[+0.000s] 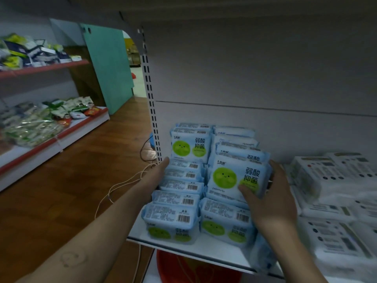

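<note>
Centre frame: right hand (272,194) grips upright blue pack (230,176), left hand (156,177) touches left pack stack (181,185), can't tell its grip.

fingers of the left hand (156,177) are hidden behind the stacked blue packs (183,186) at the left edge of the shelf (204,249), those of the right hand (273,201) partly behind the held pack (230,178), and the white boxes (330,180) are blurred.
</note>
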A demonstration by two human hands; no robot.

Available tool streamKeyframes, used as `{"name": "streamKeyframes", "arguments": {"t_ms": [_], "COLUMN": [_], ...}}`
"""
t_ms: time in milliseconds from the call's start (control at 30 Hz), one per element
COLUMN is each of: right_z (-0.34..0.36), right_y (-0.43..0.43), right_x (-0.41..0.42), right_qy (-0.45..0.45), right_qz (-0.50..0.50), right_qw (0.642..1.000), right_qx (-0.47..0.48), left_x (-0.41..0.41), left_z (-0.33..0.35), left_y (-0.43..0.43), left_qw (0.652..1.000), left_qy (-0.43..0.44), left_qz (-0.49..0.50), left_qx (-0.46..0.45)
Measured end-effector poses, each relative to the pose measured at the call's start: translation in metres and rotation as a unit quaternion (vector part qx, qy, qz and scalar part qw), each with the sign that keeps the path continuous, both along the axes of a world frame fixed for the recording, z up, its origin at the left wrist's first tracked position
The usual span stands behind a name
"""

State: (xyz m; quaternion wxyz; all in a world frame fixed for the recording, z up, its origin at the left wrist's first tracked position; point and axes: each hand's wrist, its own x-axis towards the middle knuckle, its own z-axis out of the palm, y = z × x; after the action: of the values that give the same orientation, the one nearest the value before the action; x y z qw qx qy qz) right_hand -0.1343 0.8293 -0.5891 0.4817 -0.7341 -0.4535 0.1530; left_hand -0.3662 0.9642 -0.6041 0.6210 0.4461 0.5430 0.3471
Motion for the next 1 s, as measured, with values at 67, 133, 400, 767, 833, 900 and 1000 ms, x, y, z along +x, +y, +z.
{"name": "streamKeyframes", "arguments": {"t_ms": [67,133,400,767,833,900,1000], "right_z": [-0.001,-0.001,0.003,0.022,0.017,0.015,0.015], "right_y": [0.001,0.002,0.002,-0.007,-0.002,0.000,0.000], "right_x": [0.000,0.000,-0.003,-0.037,-0.048,-0.053,-0.043], "right_qy": [-0.003,-0.007,0.008,0.117,0.110,0.091,0.057], "right_qz": [-0.001,0.001,0.002,0.054,0.085,0.109,0.091], "right_qw": [1.000,1.000,1.000,0.982,0.982,0.982,0.985], "right_qx": [0.001,0.001,0.008,0.135,0.130,0.126,0.138], "left_x": [-0.002,-0.004,-0.011,-0.007,-0.004,-0.010,-0.022], "left_z": [0.000,0.001,0.000,0.060,0.056,0.052,0.048], "left_y": [0.002,0.002,-0.004,-0.058,-0.062,-0.056,-0.042], "left_qw": [1.000,0.998,0.994,0.905,0.919,0.937,0.947], "left_qy": [-0.016,-0.053,-0.101,0.172,0.128,0.093,0.051], "left_qz": [-0.012,-0.033,-0.045,-0.145,-0.139,-0.086,-0.015], "left_qx": [-0.002,-0.014,-0.021,0.362,0.346,0.327,0.318]}}
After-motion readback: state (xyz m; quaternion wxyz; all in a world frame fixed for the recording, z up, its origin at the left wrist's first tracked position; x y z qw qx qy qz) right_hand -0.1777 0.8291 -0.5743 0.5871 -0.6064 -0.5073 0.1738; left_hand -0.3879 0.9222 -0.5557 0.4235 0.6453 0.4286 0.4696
